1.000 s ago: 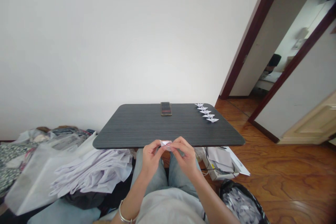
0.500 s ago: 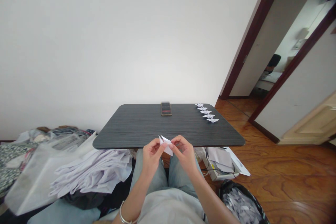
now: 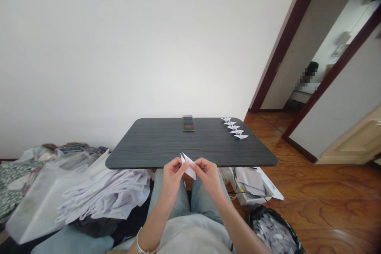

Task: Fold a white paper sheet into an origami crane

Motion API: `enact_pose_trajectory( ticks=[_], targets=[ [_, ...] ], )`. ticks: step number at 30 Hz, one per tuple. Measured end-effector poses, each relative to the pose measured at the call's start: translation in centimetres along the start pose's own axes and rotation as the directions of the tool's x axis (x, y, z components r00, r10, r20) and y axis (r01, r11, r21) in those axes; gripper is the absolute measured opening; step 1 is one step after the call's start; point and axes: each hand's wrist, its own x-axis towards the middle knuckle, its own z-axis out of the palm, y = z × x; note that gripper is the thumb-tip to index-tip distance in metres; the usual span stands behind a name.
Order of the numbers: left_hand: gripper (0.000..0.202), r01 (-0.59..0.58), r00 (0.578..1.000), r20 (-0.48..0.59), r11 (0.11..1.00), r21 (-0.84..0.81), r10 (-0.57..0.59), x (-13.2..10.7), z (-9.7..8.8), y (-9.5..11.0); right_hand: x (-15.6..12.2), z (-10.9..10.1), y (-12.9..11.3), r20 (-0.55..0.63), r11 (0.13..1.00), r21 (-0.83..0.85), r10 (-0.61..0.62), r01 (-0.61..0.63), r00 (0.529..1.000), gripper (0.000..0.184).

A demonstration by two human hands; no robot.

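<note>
A white folded paper (image 3: 190, 171), with two narrow points sticking up, is pinched between both hands at the near edge of the dark table (image 3: 154, 143). My left hand (image 3: 172, 176) grips its left side between thumb and fingers. On the right side, my right hand (image 3: 208, 172) closes thumb and forefinger on the same paper. Several finished paper cranes (image 3: 235, 127) stand in a slanting row at the table's right end. Part of the folded paper is hidden behind my fingertips.
A phone (image 3: 188, 123) lies at the table's back edge. White cloth (image 3: 110, 194) and clear plastic are heaped on the left. Right of my legs are a box of papers (image 3: 250, 184) and a black bag of paper scraps (image 3: 274, 230). A doorway opens at the right.
My right thumb and fingers have shifted slightly on the folded paper, and its upper points sit a little closer together. Both hands keep their hold in nearly the same place.
</note>
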Motion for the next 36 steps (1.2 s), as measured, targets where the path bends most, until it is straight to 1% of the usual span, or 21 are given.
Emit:
enact_pose_trajectory(
  ticks=[3, 7, 16, 21, 29, 36],
  targets=[
    [0.015, 0.022, 1.0, -0.013, 0.999, -0.036, -0.023, 0.1, 0.0, 0.0, 0.0, -0.1, 0.0, 0.013, 1.0, -0.026, -0.004, 0.004, 1.0, 0.028],
    [0.021, 0.04, 0.998, -0.047, 0.997, -0.06, -0.042, 0.4, -0.1, 0.2, -0.1, -0.1, -0.3, 0.028, 0.997, -0.075, -0.017, 0.019, 0.999, 0.029],
    [0.019, 0.02, 0.994, -0.11, 0.996, -0.092, -0.03, 0.5, 0.2, 0.6, -0.2, 0.0, -0.6, 0.039, 0.988, -0.14, -0.056, 0.061, 0.998, 0.025],
    [0.018, -0.009, 0.994, -0.11, 0.998, -0.068, 0.002, 0.6, 0.2, 0.6, -0.2, 0.0, -0.5, 0.044, 0.986, -0.149, -0.064, 0.07, 0.997, 0.025],
    [0.018, -0.001, 0.997, -0.078, 0.997, -0.082, -0.005, 1.1, -0.3, 1.0, -0.2, -0.1, -0.4, 0.051, 0.989, -0.136, -0.055, 0.062, 0.997, 0.022],
    [0.021, -0.028, 0.989, -0.147, 0.997, -0.069, 0.017, 1.2, 0.0, 0.7, -0.3, 0.0, -0.3, 0.062, 0.98, -0.189, -0.055, 0.066, 0.997, 0.022]
  ],
)
